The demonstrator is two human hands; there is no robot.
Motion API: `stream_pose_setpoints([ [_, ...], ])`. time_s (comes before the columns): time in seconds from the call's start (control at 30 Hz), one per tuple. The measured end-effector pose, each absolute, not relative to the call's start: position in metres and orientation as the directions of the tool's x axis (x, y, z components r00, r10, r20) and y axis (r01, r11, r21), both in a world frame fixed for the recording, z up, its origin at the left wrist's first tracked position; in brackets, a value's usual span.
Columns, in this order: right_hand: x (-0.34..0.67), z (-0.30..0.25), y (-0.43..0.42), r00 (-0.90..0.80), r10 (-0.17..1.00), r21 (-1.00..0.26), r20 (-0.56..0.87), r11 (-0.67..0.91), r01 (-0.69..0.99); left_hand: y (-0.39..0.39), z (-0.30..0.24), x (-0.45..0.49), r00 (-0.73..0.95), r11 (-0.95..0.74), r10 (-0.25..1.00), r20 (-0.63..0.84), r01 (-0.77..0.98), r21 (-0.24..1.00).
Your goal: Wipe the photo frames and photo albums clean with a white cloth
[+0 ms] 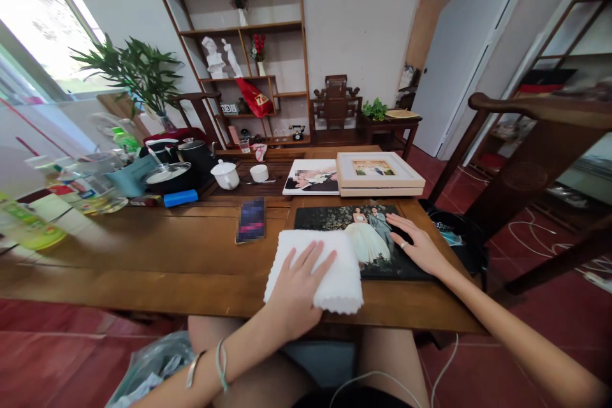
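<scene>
My left hand (296, 293) lies flat with fingers spread on a folded white cloth (337, 268), pressing it on the near part of the wooden table (167, 255). The cloth overlaps the left edge of a dark photo print of a couple (335, 218) lying flat on the table. My right hand (417, 243) rests open, fingers stretched, on the right side of that print; a ring shows on one finger.
Behind the print lie another photo (312, 177) and stacked cream frames (380, 173). A phone (251, 220) lies left of the cloth. Tea ware, a pot (167, 175) and bottles crowd the far left. A wooden chair (540, 153) stands at right.
</scene>
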State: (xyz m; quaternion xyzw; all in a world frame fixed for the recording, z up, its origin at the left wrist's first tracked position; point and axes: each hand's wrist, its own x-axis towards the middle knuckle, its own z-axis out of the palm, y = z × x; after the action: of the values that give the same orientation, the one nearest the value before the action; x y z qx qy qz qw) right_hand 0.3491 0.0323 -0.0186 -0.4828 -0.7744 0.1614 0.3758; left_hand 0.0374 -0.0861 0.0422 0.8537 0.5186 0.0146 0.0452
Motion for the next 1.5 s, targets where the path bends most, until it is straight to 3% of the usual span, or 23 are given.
stream_pose_setpoints([
  [0.37,0.352,-0.021,0.034,-0.256,0.859,-0.594,0.444,0.496,0.633,0.071,0.045,0.035,0.414,-0.421,0.907,0.081,0.902,0.101],
  [0.5,0.350,-0.020,0.033,-0.244,0.858,-0.587,0.453,0.493,0.642,0.057,0.044,0.032,0.414,-0.419,0.908,0.065,0.904,0.088],
  [0.67,0.348,-0.018,0.032,-0.238,0.863,-0.595,0.447,0.485,0.641,-0.015,0.039,0.034,0.437,-0.437,0.899,-0.020,0.899,0.035],
  [0.93,0.348,-0.021,0.033,-0.231,0.862,-0.605,0.451,0.486,0.631,-0.114,0.014,0.051,0.476,-0.474,0.876,0.072,0.879,-0.044],
  [1.17,0.349,-0.022,0.033,-0.243,0.859,-0.600,0.450,0.493,0.631,-0.045,0.035,0.058,0.432,-0.431,0.902,0.006,0.900,-0.067],
  [1.37,0.349,-0.020,0.033,-0.241,0.864,-0.599,0.442,0.485,0.637,0.033,0.043,0.062,0.438,-0.436,0.898,0.040,0.898,-0.060],
  [1.5,0.349,-0.020,0.033,-0.229,0.863,-0.606,0.449,0.483,0.632,0.043,0.043,0.064,0.418,-0.416,0.906,0.066,0.909,-0.042],
])
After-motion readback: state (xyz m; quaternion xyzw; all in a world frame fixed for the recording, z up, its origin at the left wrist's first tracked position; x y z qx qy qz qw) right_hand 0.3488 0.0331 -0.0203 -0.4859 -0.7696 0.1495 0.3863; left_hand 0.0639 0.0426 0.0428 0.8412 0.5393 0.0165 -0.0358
